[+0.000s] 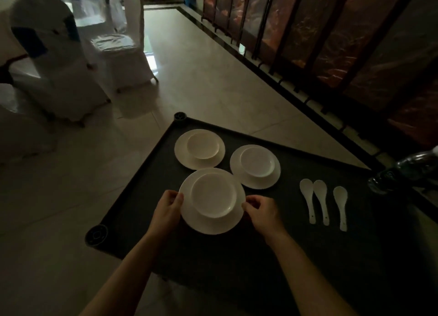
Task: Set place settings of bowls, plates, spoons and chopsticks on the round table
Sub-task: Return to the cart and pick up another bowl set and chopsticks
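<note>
Head camera looks down on the nearest white plate (209, 229), which you hold by its rim with both hands. A white bowl (212, 197) sits in the middle of it, upright. Your left hand (167, 208) grips the plate's left edge, thumb laid over the rim and fingers curled underneath. Your right hand (262, 210) pinches the right edge, fingers bent in against the rim. You cannot tell from this angle whether the plate is lifted or rests on the surface.

The plate is over the near-left part of a dark rectangular cart top (237, 263) with a raised edge and round corner sockets, one at the far corner (179, 116) and one at the left corner (96, 234). Its far rim comes right up against two more settings. The far-left plate (183, 160) carries its own bowl (202, 145), set a little off centre toward the far side. The right-hand plate (259, 183) carries another bowl (257, 161).

To your right, well apart from the plates, three white soup spoons lie flat, bowls away from you and handles toward you: the left spoon (307, 197) and middle spoon (321, 198) just beside each other, the right spoon (341, 204) a little further off. A clear plastic bottle (407, 171) shows at the cart's far right edge.

Beyond the cart lies a pale glossy tiled floor (201, 78). White-covered chairs (59, 62) stand at the upper left, and a dark-framed folding screen with reddish panels (331, 31) runs along the right.
</note>
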{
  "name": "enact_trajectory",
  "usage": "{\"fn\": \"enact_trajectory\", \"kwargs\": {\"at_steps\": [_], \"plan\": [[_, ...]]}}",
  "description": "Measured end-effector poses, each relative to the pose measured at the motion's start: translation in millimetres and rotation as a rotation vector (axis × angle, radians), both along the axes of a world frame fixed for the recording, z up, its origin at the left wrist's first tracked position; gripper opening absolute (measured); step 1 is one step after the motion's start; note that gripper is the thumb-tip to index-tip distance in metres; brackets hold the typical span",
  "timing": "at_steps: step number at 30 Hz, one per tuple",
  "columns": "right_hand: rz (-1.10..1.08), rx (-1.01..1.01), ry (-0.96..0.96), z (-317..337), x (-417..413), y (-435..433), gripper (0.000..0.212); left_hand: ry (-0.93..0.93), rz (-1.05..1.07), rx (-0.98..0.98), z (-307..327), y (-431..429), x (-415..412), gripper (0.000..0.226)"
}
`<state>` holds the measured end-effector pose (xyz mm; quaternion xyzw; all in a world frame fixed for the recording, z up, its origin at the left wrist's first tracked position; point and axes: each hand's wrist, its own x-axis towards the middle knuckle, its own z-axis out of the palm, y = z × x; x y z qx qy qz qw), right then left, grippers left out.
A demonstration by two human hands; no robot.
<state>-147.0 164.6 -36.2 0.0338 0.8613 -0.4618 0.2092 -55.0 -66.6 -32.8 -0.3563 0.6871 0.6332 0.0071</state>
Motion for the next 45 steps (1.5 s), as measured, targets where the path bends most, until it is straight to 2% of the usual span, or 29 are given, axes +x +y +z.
{"fn": "enact_trajectory", "kwargs": {"at_steps": [5,12,18,25,27,29,30,32,34,42,45], "plan": [[-0.097,-0.034,0.083,21.9,8.0,56.2,0.024,0.108,-0.089,0.143,20.1,47.2,-14.5,0.02],[-0.247,-0.121,0.125,49.2,25.0,138.4,0.018,0.185,-0.267,0.203,35.9,122.9,-35.7,0.019],[-0.343,-0.132,0.154,56.7,38.3,201.6,0.014,0.227,-0.395,0.185,39.0,184.5,-50.5,0.021],[-0.372,-0.163,0.129,55.1,43.5,259.6,0.009,0.208,-0.428,0.178,32.4,235.9,-64.1,0.016],[-0.425,-0.195,0.111,49.8,41.1,277.1,0.028,0.197,-0.434,0.168,29.6,247.2,-67.3,0.018],[-0.486,-0.052,0.125,39.4,36.9,295.9,0.029,0.191,-0.441,0.156,27.5,255.9,-69.5,0.021],[-0.481,0.118,0.151,31.6,34.9,305.6,0.024,0.19,-0.439,0.151,27.2,259.5,-70.4,0.022],[-0.414,0.446,0.203,16.4,32.0,320.8,0.022,0.186,-0.429,0.148,27.0,264.5,-71.6,0.023],[-0.337,0.587,0.227,1.6,29.9,329.4,0.03,0.191,-0.422,0.142,27.1,268.3,-72.1,0.023],[-0.345,0.655,0.226,-17.5,20.8,332.1,0.023,0.187,-0.374,0.156,20.9,272.4,-71.6,0.019],[-0.344,0.672,0.209,-19.0,18.0,332.3,0.027,0.186,-0.37,0.153,17.4,275.2,-70.8,0.021]]}}
